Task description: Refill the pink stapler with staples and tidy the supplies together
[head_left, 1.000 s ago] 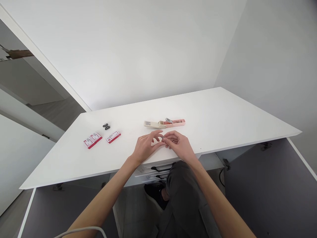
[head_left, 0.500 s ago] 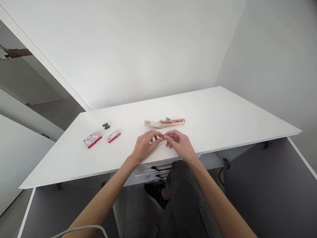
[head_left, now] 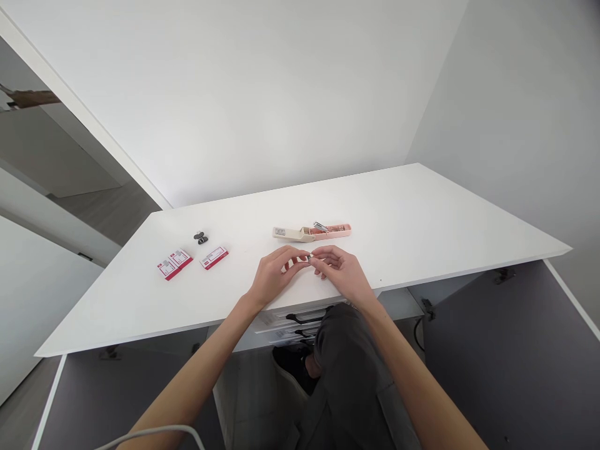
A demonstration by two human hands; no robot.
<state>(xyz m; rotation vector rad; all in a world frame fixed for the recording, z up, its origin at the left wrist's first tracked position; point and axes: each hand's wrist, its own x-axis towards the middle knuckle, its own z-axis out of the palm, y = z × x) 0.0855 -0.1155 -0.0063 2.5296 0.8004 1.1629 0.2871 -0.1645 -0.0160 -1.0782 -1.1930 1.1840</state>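
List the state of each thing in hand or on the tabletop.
Left hand: pinching small piece
Right hand: pinching small piece
Small piece: held between fingertips
Cream-and-pink case: hinged open
Paired packs: side by side, lying flat
Single pack: set apart, lying flat
Dark items: bunched together

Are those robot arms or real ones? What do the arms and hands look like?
They are a person's. The left hand and right hand are slim, with no gloves. The left forearm and right forearm show no sleeve, watch or bracelet. A thin, pale cable curves in front of the left forearm. I can't make out any rings.
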